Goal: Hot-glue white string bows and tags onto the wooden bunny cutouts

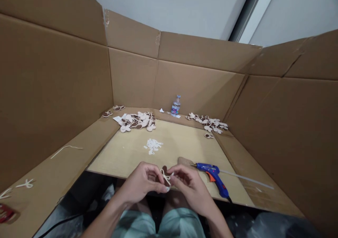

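At the table's near edge, my left hand [142,182] and my right hand [190,186] pinch a small brown felt-like piece [164,169] between them. A cream cord tied in a bow [166,176] lies across its front. My left thumb and fingers grip the piece from the left, and my right fingertips are closed at its right side by the bow. Part of the piece is hidden behind my fingers. Just right of my right hand lies a blue glue gun [215,173] with an orange trigger. Beyond my hands is a little pile of small white cut-outs [153,145].
Heaps of brown and cream bow pieces [138,121] sit back left and back right [211,122]. A water bottle [175,106] stands by the cardboard wall [195,86]. A translucent glue stick [248,179] extends behind the gun. Loose cord [66,148] and a red object [5,212] lie left.
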A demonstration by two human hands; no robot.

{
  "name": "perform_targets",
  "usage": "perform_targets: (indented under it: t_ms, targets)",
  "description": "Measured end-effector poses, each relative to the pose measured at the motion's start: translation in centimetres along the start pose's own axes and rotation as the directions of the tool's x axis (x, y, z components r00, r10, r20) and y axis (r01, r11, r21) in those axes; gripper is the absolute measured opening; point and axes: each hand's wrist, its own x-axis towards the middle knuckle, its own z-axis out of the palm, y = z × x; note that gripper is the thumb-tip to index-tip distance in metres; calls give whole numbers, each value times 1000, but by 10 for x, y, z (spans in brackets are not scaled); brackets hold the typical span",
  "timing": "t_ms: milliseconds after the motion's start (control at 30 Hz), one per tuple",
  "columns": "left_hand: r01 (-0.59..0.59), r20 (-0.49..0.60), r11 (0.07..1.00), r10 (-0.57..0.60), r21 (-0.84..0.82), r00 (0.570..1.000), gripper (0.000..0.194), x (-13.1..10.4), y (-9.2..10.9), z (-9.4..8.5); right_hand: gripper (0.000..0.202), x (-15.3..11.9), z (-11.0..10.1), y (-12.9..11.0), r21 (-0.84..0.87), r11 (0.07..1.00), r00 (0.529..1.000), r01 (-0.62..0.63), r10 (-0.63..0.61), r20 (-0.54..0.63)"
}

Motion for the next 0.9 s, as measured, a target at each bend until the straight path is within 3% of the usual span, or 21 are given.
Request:
perform_targets:
  t_ms: [100, 167, 267, 333, 367, 433, 467, 533, 667, 800, 900]
  targets:
    - [102, 43, 994, -104, 46, 994, 19, 1, -8, -1, 17, -4, -4, 8, 81, 991, 988, -103, 92, 126]
    - [195, 95, 975, -205, 104, 974, 31, 1, -12, -3, 19, -7, -9, 14, 124, 973, 964, -195, 167, 208]
    - [262, 94, 958, -274, 116, 957, 41, 2, -9, -10, 22, -10, -26, 17, 7, 966, 925, -260, 247, 288]
    - [178, -3, 977, -179, 114, 984, 27, 6, -4, -18, 24, -12, -44, 16, -101, 974, 965, -201, 214, 151]
    - [110, -77, 982, -99, 153, 992, 22, 10, -1, -23, 29, -13, -54, 14, -147, 976, 987, -161, 163, -1]
    - [0, -224, 955, 70, 297, 972, 23, 21, 1, -36, 47, -18, -74, 13, -264, 956, 956, -129, 49, -291]
    - [-25, -295, 923, 148, 384, 944, 24, 28, 1, -43, 57, -21, -83, 13, -333, 933, 932, -138, 8, -363]
    - [-39, -372, 880, 240, 474, 897, 28, 47, 0, -58, 67, -29, -98, 17, -450, 876, 922, -173, -17, -388]
    - [-41, -472, 801, 393, 598, 789, 33, 91, 5, -82, 44, -43, -114, 36, -578, 769, 923, -272, 39, -382]
    - [58, -522, 709, 459, 703, 719, 25, 136, 26, -95, 29, -49, -123, 60, -706, 508, 848, -493, 100, -520]
    - [136, -549, 663, 467, 736, 694, 26, 165, 42, -101, 20, -50, -126, 68, -722, 352, 803, -596, 245, -544]
